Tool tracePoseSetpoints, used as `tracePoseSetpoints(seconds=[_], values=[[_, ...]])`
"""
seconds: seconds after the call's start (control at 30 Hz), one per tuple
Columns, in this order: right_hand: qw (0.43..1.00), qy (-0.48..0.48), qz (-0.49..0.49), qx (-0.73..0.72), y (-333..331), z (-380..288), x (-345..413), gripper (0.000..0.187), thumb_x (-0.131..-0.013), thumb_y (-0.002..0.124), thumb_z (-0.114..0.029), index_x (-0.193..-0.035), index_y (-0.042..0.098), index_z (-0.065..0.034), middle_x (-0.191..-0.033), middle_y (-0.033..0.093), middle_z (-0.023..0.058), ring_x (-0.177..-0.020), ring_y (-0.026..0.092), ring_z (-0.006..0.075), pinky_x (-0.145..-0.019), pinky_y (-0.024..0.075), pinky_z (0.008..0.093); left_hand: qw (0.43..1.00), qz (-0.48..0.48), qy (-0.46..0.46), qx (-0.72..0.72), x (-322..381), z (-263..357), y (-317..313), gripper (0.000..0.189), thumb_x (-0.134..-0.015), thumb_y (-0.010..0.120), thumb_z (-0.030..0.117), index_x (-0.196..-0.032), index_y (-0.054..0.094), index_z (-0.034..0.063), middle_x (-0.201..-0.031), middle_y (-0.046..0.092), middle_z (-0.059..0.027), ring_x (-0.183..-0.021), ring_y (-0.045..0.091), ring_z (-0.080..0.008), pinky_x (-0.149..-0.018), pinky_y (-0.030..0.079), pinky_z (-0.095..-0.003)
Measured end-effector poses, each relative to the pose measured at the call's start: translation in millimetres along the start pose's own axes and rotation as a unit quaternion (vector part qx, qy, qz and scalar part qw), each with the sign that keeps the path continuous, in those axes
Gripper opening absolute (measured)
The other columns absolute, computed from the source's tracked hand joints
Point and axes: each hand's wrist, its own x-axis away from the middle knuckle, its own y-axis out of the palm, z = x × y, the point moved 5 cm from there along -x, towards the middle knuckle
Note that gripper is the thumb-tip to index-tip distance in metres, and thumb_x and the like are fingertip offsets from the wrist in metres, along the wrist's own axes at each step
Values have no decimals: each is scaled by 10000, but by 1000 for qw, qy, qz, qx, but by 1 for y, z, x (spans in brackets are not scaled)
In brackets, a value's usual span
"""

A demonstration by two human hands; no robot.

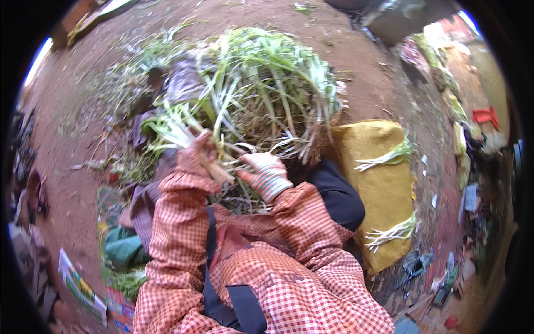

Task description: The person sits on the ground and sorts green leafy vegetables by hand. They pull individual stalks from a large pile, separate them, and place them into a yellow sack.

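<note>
My bare left hand (198,151) is closed around a bunch of spring onions (173,129). Their pale leaves fan out to the upper left, and the stem ends stick out below my fist towards the right. Close by on the right is my right hand (267,173), in a striped glove, with its fingers pointing at those stem ends. Whether it pinches a stalk is unclear. Just beyond both hands lies a large heap of spring onions (267,79), with green leaves on top and tangled brown roots facing me.
To my right a yellow woven sack (375,200) carries two small bundles of cleaned spring onions (386,156). Plant scraps (125,79) litter the dirt floor (66,142). At left, a green cloth (125,246) lies near more greens (127,284).
</note>
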Motion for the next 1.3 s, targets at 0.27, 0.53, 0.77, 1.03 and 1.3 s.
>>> tracePoseSetpoints(seconds=[0.27,0.53,0.77,1.03,1.3], values=[[977,141,-39,-152,13,5,15,277,-732,599,-299,-966,620,-151,-881,627,125,-852,594,303,-746,467,395,999,-47,-19,-4,13,-13,18,323,-774,643,47,-1057,499,107,-785,605,-51,-601,568,-115,-371,416,-228],[945,153,123,-261,-47,39,70,224,-796,594,-281,-849,591,-64,-778,598,113,-724,595,222,-671,466,312,992,10,17,-124,25,10,0,469,-810,580,20,-1240,412,102,-997,564,-76,-682,609,-168,-375,453,-245],[871,70,391,-288,-96,22,92,241,-840,567,-266,-953,597,-56,-715,577,54,-582,541,187,-514,440,283,977,-51,28,-203,84,4,2,296,-847,585,130,-1123,480,115,-976,565,-54,-629,586,-128,-332,441,-230],[982,97,0,-162,27,-44,110,304,-814,543,-337,-1023,549,-116,-899,605,141,-845,586,334,-726,460,384,978,-14,-90,-190,106,-17,-25,222,-785,636,120,-980,543,67,-673,568,-43,-409,469,-131,-318,345,-239],[975,132,94,-151,23,-39,123,212,-838,576,-283,-924,574,-90,-793,602,164,-703,590,315,-614,460,376,983,5,-65,-171,142,-30,-39,244,-790,652,131,-1000,551,59,-869,630,-94,-562,547,-127,-359,415,-236]])
